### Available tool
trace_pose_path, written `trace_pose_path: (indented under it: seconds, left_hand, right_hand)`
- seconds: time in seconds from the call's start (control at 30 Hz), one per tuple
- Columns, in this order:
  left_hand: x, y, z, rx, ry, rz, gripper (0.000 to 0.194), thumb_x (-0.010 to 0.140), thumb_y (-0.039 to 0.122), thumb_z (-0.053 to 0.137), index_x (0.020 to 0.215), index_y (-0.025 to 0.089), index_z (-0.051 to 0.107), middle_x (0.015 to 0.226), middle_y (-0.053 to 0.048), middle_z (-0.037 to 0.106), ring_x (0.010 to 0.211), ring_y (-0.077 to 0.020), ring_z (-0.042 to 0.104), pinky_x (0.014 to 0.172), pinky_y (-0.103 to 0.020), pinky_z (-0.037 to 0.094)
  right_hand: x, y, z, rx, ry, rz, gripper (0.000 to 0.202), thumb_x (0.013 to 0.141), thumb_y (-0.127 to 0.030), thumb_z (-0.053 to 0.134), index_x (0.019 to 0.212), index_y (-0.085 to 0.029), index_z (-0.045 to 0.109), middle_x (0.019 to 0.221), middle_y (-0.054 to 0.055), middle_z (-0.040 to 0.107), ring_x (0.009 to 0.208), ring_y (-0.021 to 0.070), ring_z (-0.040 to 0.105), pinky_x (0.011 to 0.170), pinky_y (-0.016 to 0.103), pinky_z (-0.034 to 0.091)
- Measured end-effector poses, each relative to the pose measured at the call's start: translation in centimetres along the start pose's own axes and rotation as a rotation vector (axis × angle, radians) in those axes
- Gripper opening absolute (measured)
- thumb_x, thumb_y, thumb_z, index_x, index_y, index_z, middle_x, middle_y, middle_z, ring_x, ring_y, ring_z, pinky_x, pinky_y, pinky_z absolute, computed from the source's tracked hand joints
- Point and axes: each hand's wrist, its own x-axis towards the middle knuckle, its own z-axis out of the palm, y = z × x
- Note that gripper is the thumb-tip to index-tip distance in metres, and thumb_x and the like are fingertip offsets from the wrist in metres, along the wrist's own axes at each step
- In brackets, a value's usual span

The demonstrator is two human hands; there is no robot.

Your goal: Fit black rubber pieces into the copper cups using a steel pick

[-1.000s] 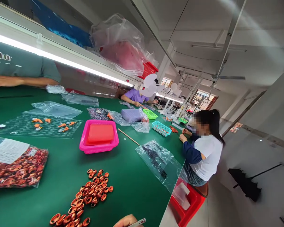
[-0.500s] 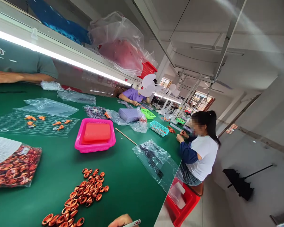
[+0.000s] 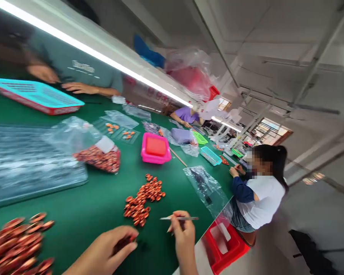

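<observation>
My right hand is closed around a thin, pale, pointed tool, held almost level above the green table. To its left, my left hand curls its fingers together. A small copper-coloured piece shows blurred between them, partly hidden. Just beyond both hands lies a loose pile of shiny copper-coloured cup-shaped pieces. Another heap of such pieces sits at the lower left, smeared by motion.
Behind the pile stands a pink basket with a red block. A clear bag of copper-coloured pieces and a stack of plastic sheets lie left. A plastic bag lies right, near a seated co-worker.
The view has swung left and back, bringing in the plastic sheets, a second heap and a turquoise basket. Both my hands now show; earlier only part of one, with the pale tool, was visible.
</observation>
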Motion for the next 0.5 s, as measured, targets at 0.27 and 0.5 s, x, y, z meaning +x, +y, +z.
trace_pose_path:
  seconds: [0.27,0.5]
  left_hand:
    - [-0.5,3.4,-2.4,-0.232,0.070,-0.025,0.010,0.079,0.027,0.062,0.081,0.017,0.064,0.068,0.002,0.059,0.063,-0.0149,0.052,0.059,-0.025,0.039]
    - [-0.5,2.7,-2.1,-0.408,0.054,-0.135,0.024,0.097,0.032,0.058,0.111,0.013,0.060,0.104,-0.006,0.064,0.086,-0.0173,0.064,0.076,-0.034,0.056]
  right_hand:
    - [0.7,0.5,-0.5,0.031,-0.018,0.005,0.028,0.095,-0.039,0.059,0.109,-0.014,0.060,0.094,0.003,0.065,0.074,0.0117,0.064,0.067,0.028,0.056]
    - [0.5,0.0,-0.4,0.062,0.036,0.067,0.035,0.094,-0.037,0.060,0.123,-0.016,0.056,0.122,0.008,0.060,0.104,0.0210,0.063,0.088,0.042,0.055]
